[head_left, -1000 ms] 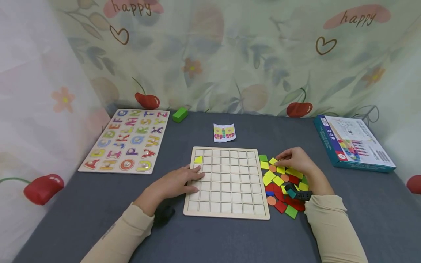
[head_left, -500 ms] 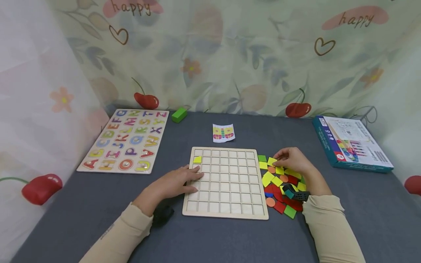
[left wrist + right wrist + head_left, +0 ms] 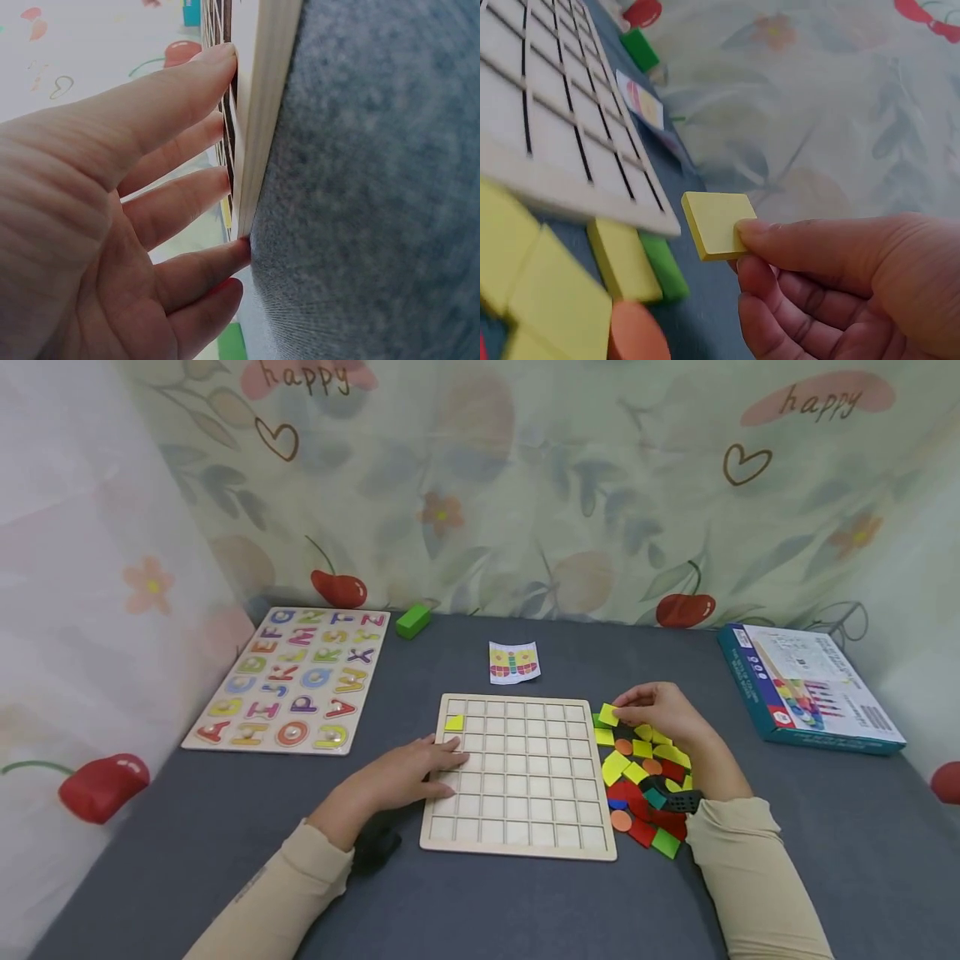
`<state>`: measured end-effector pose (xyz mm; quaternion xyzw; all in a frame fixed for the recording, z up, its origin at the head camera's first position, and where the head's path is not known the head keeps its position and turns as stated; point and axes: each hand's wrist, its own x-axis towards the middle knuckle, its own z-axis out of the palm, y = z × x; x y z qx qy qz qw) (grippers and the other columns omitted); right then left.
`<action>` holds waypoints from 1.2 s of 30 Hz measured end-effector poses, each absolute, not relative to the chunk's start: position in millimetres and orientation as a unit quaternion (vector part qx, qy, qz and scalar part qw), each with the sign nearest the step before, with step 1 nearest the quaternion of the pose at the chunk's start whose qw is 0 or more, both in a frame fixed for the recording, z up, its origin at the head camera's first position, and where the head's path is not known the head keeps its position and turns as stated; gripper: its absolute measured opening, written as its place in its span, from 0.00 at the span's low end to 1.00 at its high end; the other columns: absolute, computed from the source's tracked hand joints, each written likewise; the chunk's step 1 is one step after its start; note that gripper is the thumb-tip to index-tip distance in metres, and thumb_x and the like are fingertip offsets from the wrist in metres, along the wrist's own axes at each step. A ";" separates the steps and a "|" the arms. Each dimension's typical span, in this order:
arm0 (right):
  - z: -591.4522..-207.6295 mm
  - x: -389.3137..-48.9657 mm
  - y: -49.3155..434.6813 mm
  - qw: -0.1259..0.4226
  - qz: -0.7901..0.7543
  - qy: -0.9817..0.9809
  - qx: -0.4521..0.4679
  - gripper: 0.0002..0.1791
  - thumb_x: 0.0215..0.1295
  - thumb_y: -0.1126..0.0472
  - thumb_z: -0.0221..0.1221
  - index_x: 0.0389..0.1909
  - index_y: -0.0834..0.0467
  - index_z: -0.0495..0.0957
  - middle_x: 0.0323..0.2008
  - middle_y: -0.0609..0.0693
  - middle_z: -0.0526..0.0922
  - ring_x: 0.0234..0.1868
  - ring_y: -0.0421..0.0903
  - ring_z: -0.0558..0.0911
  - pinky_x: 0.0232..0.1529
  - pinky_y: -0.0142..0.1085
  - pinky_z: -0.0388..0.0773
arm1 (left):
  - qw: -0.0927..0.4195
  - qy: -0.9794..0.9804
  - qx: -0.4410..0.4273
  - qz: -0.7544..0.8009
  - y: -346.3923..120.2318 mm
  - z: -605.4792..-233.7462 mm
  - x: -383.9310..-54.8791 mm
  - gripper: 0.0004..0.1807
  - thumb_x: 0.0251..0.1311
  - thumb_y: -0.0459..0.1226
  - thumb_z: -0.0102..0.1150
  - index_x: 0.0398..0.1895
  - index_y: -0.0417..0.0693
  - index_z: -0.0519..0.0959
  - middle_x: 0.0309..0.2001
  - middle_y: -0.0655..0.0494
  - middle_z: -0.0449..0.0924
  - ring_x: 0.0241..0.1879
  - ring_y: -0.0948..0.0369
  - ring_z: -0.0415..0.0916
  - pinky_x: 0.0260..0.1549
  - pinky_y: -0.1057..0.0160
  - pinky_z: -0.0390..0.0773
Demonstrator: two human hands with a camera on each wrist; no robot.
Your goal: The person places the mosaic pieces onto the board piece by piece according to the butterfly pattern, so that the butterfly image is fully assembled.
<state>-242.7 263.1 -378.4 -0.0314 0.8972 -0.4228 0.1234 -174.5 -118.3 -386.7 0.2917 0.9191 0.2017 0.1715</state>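
Observation:
A wooden grid board [image 3: 517,777] lies in the middle of the table, with one yellow square tile [image 3: 453,723] in a cell near its upper left. My left hand [image 3: 408,772] rests on the board's left edge, fingers extended; in the left wrist view its fingertips touch the rim and surface. Between thumb and fingers my right hand [image 3: 663,714] pinches another yellow square tile [image 3: 720,225], raised above the pile and close to the board's right edge. Below that hand spreads a pile of loose tiles [image 3: 637,768] in yellow, red, green, orange and blue.
A small butterfly pattern card [image 3: 513,663] lies beyond the board. At the left is an alphabet puzzle board [image 3: 288,681], with a green block [image 3: 412,622] by its far corner. A flat teal box [image 3: 810,689] lies at the right. A patterned cloth hangs behind.
My right hand has lifted a yellow square tile off the pile, moving it up and slightly left. The left hand stays on the board's edge.

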 end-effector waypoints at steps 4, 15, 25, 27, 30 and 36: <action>-374.7 -247.5 245.6 0.131 -0.434 0.890 -0.050 0.17 0.63 0.56 0.59 0.45 0.66 0.78 0.36 0.54 0.83 0.39 0.51 0.80 0.44 0.41 0.79 | 0.171 0.920 0.291 0.202 -117.9 -387.2 -174.9 0.30 0.59 0.44 0.60 0.65 0.51 0.67 0.70 0.50 0.57 0.71 0.43 0.47 0.68 0.47 0.55; -376.7 -261.7 187.8 0.172 -0.476 0.859 -0.081 0.15 0.60 0.61 0.62 0.43 0.67 0.79 0.33 0.50 0.83 0.34 0.42 0.81 0.45 0.38 0.81 | 0.169 0.923 0.284 0.195 -114.5 -385.7 -175.3 0.30 0.58 0.44 0.60 0.65 0.51 0.68 0.70 0.51 0.58 0.71 0.43 0.48 0.68 0.46 0.54; -385.3 -267.2 137.8 0.182 -0.494 0.843 -0.112 0.11 0.58 0.64 0.62 0.39 0.68 0.80 0.27 0.47 0.82 0.28 0.42 0.78 0.33 0.32 0.78 | 0.180 0.924 0.277 0.190 -115.5 -387.2 -176.5 0.31 0.59 0.45 0.59 0.66 0.52 0.67 0.70 0.53 0.57 0.71 0.44 0.48 0.69 0.47 0.54; -387.3 -269.4 127.3 0.183 -0.493 0.843 -0.114 0.11 0.57 0.64 0.63 0.38 0.67 0.81 0.25 0.46 0.82 0.27 0.41 0.77 0.31 0.31 0.76 | 0.182 0.924 0.277 0.190 -116.1 -387.1 -176.8 0.31 0.59 0.45 0.59 0.66 0.52 0.67 0.70 0.53 0.58 0.71 0.45 0.49 0.69 0.47 0.54; -390.0 -272.1 113.6 0.184 -0.494 0.841 -0.120 0.10 0.57 0.65 0.63 0.37 0.66 0.81 0.24 0.45 0.81 0.26 0.40 0.76 0.30 0.29 0.75 | 0.182 0.923 0.279 0.192 -116.3 -386.4 -177.0 0.30 0.59 0.45 0.59 0.66 0.52 0.67 0.70 0.52 0.57 0.71 0.44 0.48 0.68 0.47 0.54; -395.3 -274.0 93.7 0.189 -0.492 0.838 -0.142 0.08 0.57 0.67 0.62 0.36 0.68 0.81 0.23 0.46 0.80 0.24 0.39 0.76 0.29 0.28 0.75 | 0.179 0.920 0.289 0.195 -116.5 -385.0 -176.1 0.30 0.59 0.45 0.59 0.65 0.51 0.67 0.70 0.51 0.58 0.71 0.42 0.49 0.68 0.46 0.53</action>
